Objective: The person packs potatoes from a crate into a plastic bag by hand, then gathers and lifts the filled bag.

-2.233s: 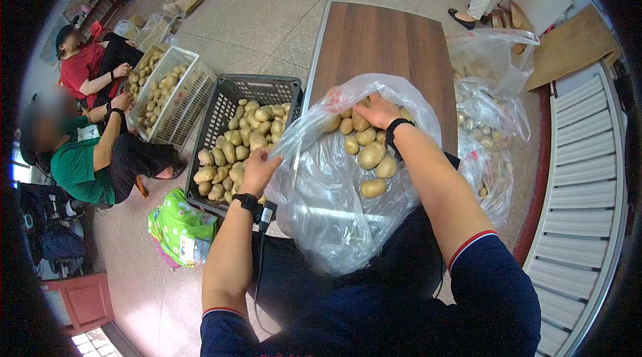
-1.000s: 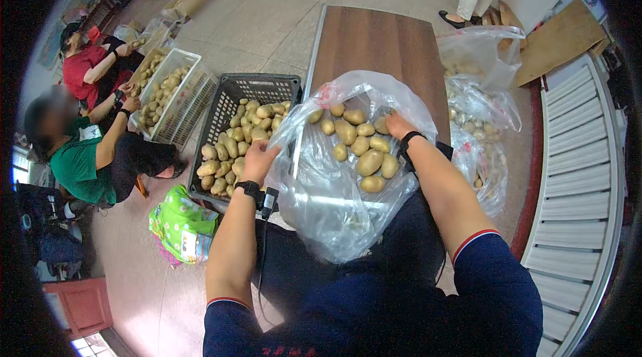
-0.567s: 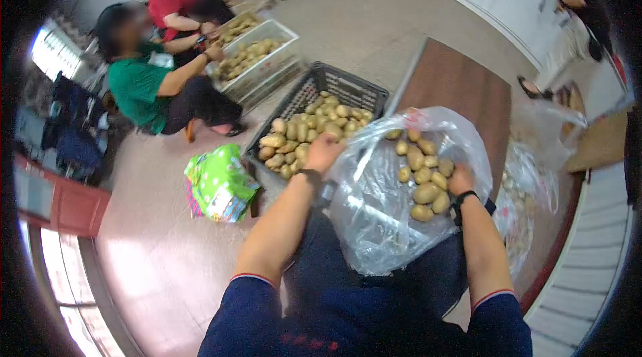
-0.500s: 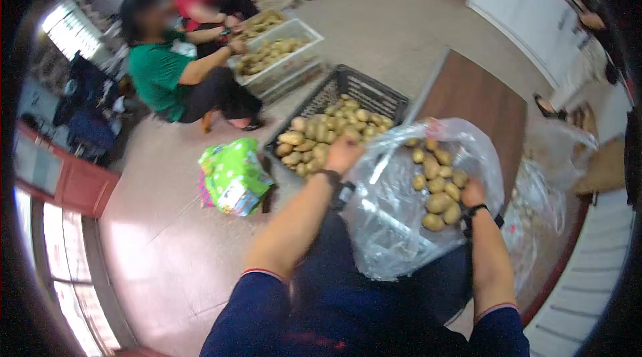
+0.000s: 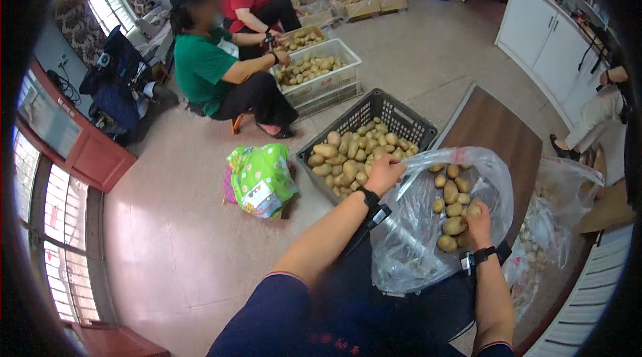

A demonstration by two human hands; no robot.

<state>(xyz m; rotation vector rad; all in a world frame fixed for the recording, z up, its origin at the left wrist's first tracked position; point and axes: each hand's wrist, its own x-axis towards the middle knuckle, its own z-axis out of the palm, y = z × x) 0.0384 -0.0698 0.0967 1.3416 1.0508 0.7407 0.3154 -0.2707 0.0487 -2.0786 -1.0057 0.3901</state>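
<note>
A clear plastic bag (image 5: pixel 414 243) rests by my lap, its mouth spread wide. Several potatoes (image 5: pixel 455 226) lie inside it. My left hand (image 5: pixel 386 175) pinches the left rim of the bag, close to the black crate. Inside the mouth, at the right side, my right hand (image 5: pixel 479 226) has its fingers closed round a potato (image 5: pixel 474 210). Just beyond my left hand stands a black plastic crate (image 5: pixel 418 131) holding many loose potatoes (image 5: pixel 358 149).
A brown wooden board (image 5: pixel 498 131) lies behind the bag. A green-covered stool (image 5: pixel 262 176) stands left. Two people sit by a white crate (image 5: pixel 334 79) of potatoes; another person's leg (image 5: pixel 592 116) shows at right. More plastic bags (image 5: pixel 552 213) lie on the right.
The view has tilted upward, showing more of the room. My right hand has shifted in over the potatoes in the bag, and a potato now shows in its fingers. My left hand stays at the rim.
</note>
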